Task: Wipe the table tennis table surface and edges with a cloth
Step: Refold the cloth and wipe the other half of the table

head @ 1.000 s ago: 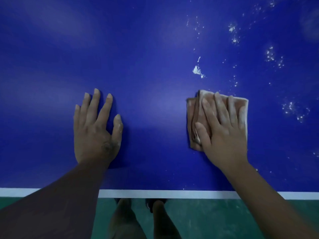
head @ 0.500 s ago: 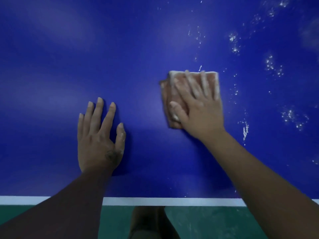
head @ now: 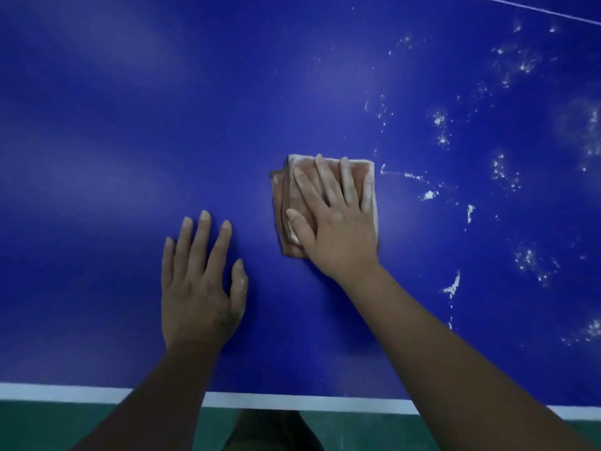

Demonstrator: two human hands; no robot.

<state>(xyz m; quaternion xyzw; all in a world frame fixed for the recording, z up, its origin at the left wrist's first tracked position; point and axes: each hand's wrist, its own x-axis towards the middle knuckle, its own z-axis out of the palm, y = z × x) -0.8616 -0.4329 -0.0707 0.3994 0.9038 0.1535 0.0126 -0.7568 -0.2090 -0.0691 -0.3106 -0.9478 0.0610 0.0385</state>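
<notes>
Nearest the camera is a strip of green floor (head: 65,428), with part of the person's leg (head: 270,431) showing at the bottom middle. Just past it runs the white stripe (head: 292,402) along the near edge of the blue worktop (head: 130,157). Both bare forearms cross this stripe and reach out over the blue surface.

The left hand (head: 198,294) lies palm down on the bare worktop, a little left of centre. Its fingers (head: 203,242) are straight and slightly spread, the thumb is out to the side, and it holds nothing.

A little further out and to the right, the right hand (head: 338,229) lies flat on the cloth (head: 280,203). The cloth is a folded, pinkish-brown square lying flat on the worktop near the middle of the view, just beyond and to the right of the left hand. The right fingers (head: 325,180) are stretched out and a little apart, pressing down on top of the cloth and not curled around it. The fingertips stop just short of its far edge. The thumb lies on the layered left side of the cloth. Pale dust shows on the fingers and along the cloth's edges.

To the right of the cloth, white smears (head: 452,286) and crumbs (head: 428,195) lie on the blue surface. Further out, more white specks (head: 439,120) are scattered across the right side of the worktop. A thin white line (head: 536,9) crosses the far top right corner.
</notes>
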